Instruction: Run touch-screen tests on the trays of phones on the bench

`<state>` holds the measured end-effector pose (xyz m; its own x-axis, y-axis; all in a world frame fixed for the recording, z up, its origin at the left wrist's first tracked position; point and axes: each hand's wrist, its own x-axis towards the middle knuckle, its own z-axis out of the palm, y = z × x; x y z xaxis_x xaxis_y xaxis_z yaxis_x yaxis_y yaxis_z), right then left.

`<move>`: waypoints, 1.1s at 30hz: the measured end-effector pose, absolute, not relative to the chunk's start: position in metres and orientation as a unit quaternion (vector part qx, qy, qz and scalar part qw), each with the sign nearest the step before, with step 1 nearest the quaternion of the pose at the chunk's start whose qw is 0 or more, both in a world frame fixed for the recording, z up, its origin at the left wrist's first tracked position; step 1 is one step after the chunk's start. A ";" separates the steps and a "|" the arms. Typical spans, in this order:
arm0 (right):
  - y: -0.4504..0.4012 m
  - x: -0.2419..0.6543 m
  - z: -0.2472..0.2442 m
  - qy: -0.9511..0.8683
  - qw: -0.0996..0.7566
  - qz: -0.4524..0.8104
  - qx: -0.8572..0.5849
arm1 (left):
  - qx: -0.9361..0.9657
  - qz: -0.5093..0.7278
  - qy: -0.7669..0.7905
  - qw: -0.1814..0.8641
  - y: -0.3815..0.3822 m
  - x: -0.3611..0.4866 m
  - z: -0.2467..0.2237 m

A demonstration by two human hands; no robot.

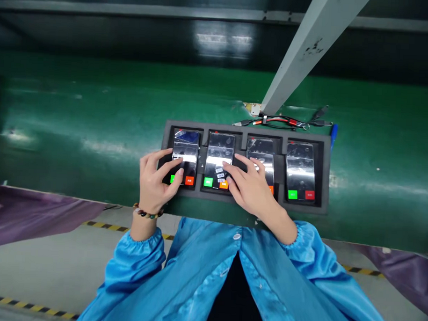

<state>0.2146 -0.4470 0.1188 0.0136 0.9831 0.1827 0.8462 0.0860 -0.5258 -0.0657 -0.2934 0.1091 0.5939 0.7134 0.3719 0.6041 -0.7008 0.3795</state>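
A dark grey foam tray holds several smartphones in a row, their screens lit with green and red or orange buttons. My left hand rests over the leftmost phone, fingers spread, with the thumb near its lower part. My right hand lies partly over the third phone and hides some of it. Its index finger and thumb reach the right side of the second phone, where small white labels show on the screen. Uncovered at the right end is another phone.
Behind the tray, black and red cables with clips lie by the foot of a slanted grey post. A blue tool or pen touches the tray's right corner. The green bench has its front edge just before my body.
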 end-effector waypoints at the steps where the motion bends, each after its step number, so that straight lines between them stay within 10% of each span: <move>1: -0.448 0.216 0.120 -0.687 0.260 0.131 -0.665 | 0.886 0.249 0.377 0.108 -0.294 -0.067 0.108; 18: -0.596 0.283 0.092 -0.503 0.318 -0.060 -0.802 | 0.774 0.308 0.491 0.255 -0.286 -0.076 0.091; 33: -0.463 0.163 0.121 -0.746 0.238 0.138 -0.607 | 0.773 0.259 0.451 0.363 -0.289 -0.103 0.080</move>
<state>0.1630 -0.4633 0.1206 -0.1501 0.9709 0.1868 0.8393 0.2250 -0.4949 -0.1026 -0.2886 0.0796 0.4585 0.8857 0.0729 0.5099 -0.3294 0.7947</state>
